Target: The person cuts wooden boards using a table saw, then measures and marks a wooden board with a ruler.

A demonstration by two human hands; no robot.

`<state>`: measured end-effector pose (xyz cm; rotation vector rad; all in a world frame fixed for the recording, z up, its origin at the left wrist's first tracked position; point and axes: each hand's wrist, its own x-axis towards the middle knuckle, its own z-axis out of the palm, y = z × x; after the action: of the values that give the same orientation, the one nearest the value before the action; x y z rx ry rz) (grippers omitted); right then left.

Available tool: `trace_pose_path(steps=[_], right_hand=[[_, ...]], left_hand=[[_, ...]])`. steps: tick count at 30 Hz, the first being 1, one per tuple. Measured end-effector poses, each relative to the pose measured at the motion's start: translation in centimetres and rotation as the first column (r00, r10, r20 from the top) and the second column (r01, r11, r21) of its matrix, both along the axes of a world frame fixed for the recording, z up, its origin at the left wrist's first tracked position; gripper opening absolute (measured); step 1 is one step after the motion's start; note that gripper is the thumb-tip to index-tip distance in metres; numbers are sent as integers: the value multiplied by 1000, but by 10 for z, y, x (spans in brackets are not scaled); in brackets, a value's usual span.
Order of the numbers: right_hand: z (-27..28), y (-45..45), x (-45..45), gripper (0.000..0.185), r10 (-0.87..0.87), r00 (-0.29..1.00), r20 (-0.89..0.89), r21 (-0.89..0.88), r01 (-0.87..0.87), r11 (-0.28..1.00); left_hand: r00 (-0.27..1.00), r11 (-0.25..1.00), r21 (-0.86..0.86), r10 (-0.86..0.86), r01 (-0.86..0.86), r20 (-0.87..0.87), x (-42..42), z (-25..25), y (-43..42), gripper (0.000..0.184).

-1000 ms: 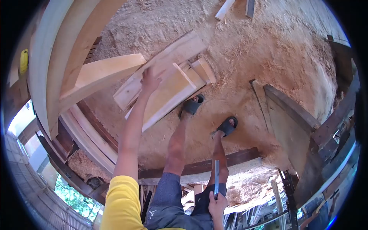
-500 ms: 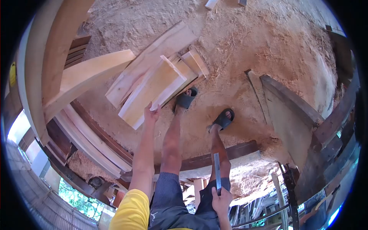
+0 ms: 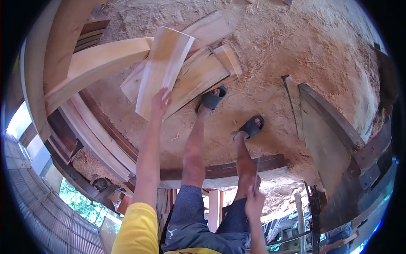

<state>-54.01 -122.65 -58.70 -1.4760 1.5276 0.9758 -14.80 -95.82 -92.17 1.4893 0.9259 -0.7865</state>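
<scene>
My left hand [image 3: 160,102] grips the lower edge of a pale plank [image 3: 165,63], which is tilted up over the other boards. Beneath it lie a wide yellowish board [image 3: 195,80] and a long pinkish plank [image 3: 209,28] on the ground. Near my right thigh, my right hand [image 3: 254,202] is closed round a thin metal ruler [image 3: 258,171], seen almost edge-on.
Curved timbers [image 3: 101,59] stand at the left. My sandalled feet [image 3: 213,97] are on the sawdust-covered ground. A dark-edged wooden panel [image 3: 323,137] leans at the right. A dark beam [image 3: 220,169] runs behind my legs.
My left hand has taken hold of the pale plank's near end and swung it up and leftward off the yellowish board. My right hand has risen slightly and turned the ruler.
</scene>
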Motion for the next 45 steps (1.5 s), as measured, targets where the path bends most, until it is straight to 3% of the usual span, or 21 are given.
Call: trace_pose_path(steps=[1, 2, 3, 5, 6, 10, 11, 13, 16, 19, 21, 23, 26, 28, 29, 31, 32, 36, 38, 43, 45], right_hand=[[-34, 0, 10, 39, -29, 961, 276, -214, 91, 973], [-74, -25, 25, 36, -31, 955, 296, -52, 48, 998], [-118, -32, 45, 33, -9, 896, 444, -134, 76, 988], [-213, -58, 106, 33, 98, 816, 569, -140, -22, 990], [-248, -63, 143, 38, 242, 782, 575, -285, -86, 955], [-378, -79, 238, 46, 332, 727, 601, -219, -249, 943], [-377, -81, 257, 47, 379, 677, 631, -264, -271, 926], [-367, -79, 279, 46, 419, 736, 531, -183, -383, 906], [-404, -68, 259, 47, 459, 731, 505, -209, -413, 886], [-409, -55, 252, 47, 435, 682, 588, -317, -300, 900], [-407, -46, 251, 47, 405, 700, 589, -320, -259, 911], [-409, -44, 241, 47, 391, 761, 518, -298, -267, 916], [-388, -34, 208, 45, 499, 778, 382, -222, -447, 867], [-398, -29, 184, 44, 371, 832, 413, -199, -315, 928], [-407, -22, 173, 44, 260, 851, 455, -154, -213, 965], [-437, -11, 162, 46, 23, 862, 506, -61, 9, 998], [-448, -6, 157, 48, -213, 819, 532, 26, 236, 972], [-431, -11, 173, 41, -338, 806, 485, 158, 300, 941], [-466, -12, 157, 66, -217, 773, 596, 136, 169, 976], [-369, 1, 144, 65, -217, 808, 547, 239, 98, 966], [-276, 4, 152, 50, -238, 837, 492, 312, 86, 946]], left_hand=[[989, 991, 54, 125, -121, -75, -15, -14, 24, 51], [958, 965, 116, 249, -233, -145, -30, -30, 49, 51], [959, 966, 112, 246, -232, -141, -39, -42, 68, 51], [697, 750, 148, 656, -644, -292, -49, -62, 99, 51], [700, 756, 132, 647, -642, -301, -43, -72, 108, 51], [736, 719, -155, 661, -677, -145, -52, -72, 140, 48], [706, 670, -238, 699, -703, -116, -47, -58, 137, 48], [886, 927, -247, 351, -283, 302, -30, -43, 151, 49], [810, 812, -4, 583, -584, 67, 25, -18, 153, 56], [939, 912, -253, 343, -324, 34, 21, -27, 168, 60], [947, 946, 77, 309, -316, 81, -28, -58, 166, 60], [970, 930, 334, 205, -152, -130, -66, -65, 135, 74], [960, 912, 394, 5, 111, -281, -115, -113, 176, 81], [882, 885, 403, 366, -233, -295, -129, -84, 134, 77], [884, 886, 405, 361, -225, -299, -135, -94, 132, 77], [630, 654, -24, 718, -756, -296, -154, -119, 138, 91], [687, 694, -91, 670, -714, -282, -152, -122, 125, 91], [833, 788, -271, 529, -553, -163, -130, -131, 64, 82], [841, 872, 63, 486, -486, -239, -134, -146, 73, 69], [724, 729, 24, 683, -684, -96, -149, -82, 68, 60], [753, 752, 25, 658, -658, -3, -142, -34, 58, 59]])
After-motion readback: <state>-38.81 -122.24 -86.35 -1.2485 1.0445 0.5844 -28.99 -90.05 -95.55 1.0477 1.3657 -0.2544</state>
